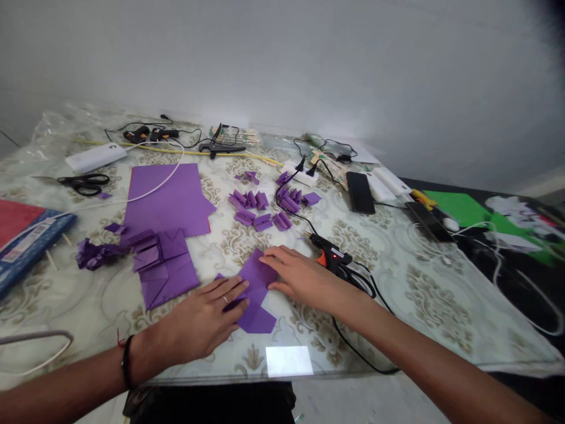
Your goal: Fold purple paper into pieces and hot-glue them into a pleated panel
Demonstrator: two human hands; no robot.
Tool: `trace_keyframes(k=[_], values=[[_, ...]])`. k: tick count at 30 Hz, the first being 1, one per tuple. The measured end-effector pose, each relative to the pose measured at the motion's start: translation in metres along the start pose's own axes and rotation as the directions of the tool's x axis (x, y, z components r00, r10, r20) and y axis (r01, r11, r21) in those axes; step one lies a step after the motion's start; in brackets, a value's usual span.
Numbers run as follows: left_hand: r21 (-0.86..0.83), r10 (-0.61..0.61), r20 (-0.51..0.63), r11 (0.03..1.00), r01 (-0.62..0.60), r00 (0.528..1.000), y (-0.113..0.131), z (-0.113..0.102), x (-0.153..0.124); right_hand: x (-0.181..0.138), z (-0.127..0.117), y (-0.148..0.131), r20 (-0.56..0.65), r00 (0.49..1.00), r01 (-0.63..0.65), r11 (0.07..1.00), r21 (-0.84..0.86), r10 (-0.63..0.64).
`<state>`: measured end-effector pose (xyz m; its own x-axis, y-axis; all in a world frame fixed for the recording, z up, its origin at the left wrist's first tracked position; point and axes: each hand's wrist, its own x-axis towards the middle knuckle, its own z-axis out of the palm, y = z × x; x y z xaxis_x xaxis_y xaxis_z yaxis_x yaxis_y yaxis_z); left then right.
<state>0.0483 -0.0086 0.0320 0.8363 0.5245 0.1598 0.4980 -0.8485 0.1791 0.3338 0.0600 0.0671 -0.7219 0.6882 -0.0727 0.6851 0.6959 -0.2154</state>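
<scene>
A piece of folded purple paper [257,315] lies on the table in front of me, with several corners spread out. My left hand [207,315] rests on its left side, fingers stretched out flat over the paper. At the upper right corner, my right hand [293,274] has its fingertips and thumb closed on the paper's edge. Just left of my left hand is a folded purple paper piece [176,265] with rolled parts on top. Beyond my hands sit several small folded purple pieces [263,221]. A black glue gun [333,253] with an orange trigger lies by my right forearm.
Purple sheets [165,197], black scissors [86,184] and crumpled purple paper [99,254] lie to the left. Toward the back are a power strip [300,174] and more glue guns [152,135]. Phones [359,192], cables and green sheets [459,209] are at right.
</scene>
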Motion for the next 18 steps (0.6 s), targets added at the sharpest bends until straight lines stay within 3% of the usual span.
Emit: trace_keyframes(k=[4, 18], values=[[0.003, -0.016, 0.001, 1.000, 0.016, 1.000, 0.003, 0.006, -0.004, 0.007, -0.005, 0.004, 0.050, 0.996, -0.079, 0.995, 0.061, 0.076], [-0.041, -0.030, -0.011, 0.999, 0.029, 0.999, 0.002, 0.008, -0.005, 0.010, -0.004, 0.005, 0.107, 0.988, -0.125, 0.984, 0.124, 0.112]])
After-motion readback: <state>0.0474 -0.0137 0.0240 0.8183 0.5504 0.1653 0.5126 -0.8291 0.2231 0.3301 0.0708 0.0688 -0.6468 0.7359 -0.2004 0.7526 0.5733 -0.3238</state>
